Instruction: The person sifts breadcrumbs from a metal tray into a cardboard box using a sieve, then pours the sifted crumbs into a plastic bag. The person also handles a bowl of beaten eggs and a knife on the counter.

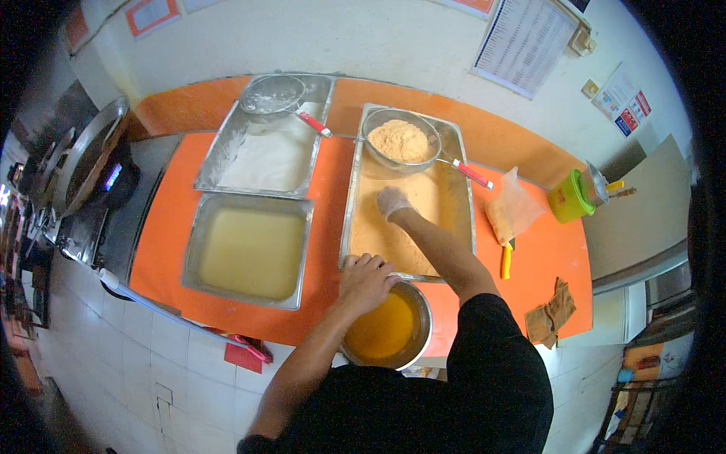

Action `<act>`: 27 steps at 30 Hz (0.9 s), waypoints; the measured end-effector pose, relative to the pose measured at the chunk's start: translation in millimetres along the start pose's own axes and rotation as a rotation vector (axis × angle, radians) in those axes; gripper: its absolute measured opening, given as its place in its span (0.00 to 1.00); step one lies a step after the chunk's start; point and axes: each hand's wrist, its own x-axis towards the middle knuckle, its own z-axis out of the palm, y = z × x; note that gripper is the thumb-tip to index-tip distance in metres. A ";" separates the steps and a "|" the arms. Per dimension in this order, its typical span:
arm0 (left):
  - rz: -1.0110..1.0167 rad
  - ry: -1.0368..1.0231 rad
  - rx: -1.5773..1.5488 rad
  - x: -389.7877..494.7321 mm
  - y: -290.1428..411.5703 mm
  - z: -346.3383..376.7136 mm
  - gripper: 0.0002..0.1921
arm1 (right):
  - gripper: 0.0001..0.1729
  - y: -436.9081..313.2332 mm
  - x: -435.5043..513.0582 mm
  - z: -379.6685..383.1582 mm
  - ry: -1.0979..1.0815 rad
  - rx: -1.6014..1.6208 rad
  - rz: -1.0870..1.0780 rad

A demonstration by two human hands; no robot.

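My left hand [366,284] grips the near rim of a long metal tray [469,218], fingers curled over its left corner. Inside that tray lies pale orange powder [374,235], a seasoned flour or breading by its look. Wearing a clear plastic glove, my right hand [395,202] is down at the powder's surface; whether its fingers hold anything is hidden. At the tray's far end rests a round wire-mesh sieve [434,164] with a red handle, heaped with orange crumbly powder [400,141]. Below my left hand is a round metal bowl [426,318] of orange-yellow liquid [385,332].
To the left are a tray [204,181] of white powder with another sieve [272,93] and a pan [190,267] of cloudy yellowish liquid. At right lie a plastic bag [513,207], a yellow-handled knife [506,262], a brown cloth [551,315] and a green container [569,198]. A wok [91,153] stands far left.
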 end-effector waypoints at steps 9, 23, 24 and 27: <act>-0.121 -0.221 0.025 1.4 -5.4 -8.7 0.14 | 0.15 -45.8 24.6 -11.3 -0.187 0.255 -0.324; -0.036 0.361 -0.112 7.1 -18.5 73.5 0.13 | 0.17 -8.5 -57.2 1.8 -0.253 0.520 -0.277; -0.040 0.438 -0.109 9.0 -18.3 75.4 0.13 | 0.18 -5.3 -59.7 1.9 -0.265 0.596 -0.245; 0.016 0.290 -0.195 11.2 -18.0 75.8 0.13 | 0.19 -2.4 -59.6 3.7 -0.296 0.968 -0.085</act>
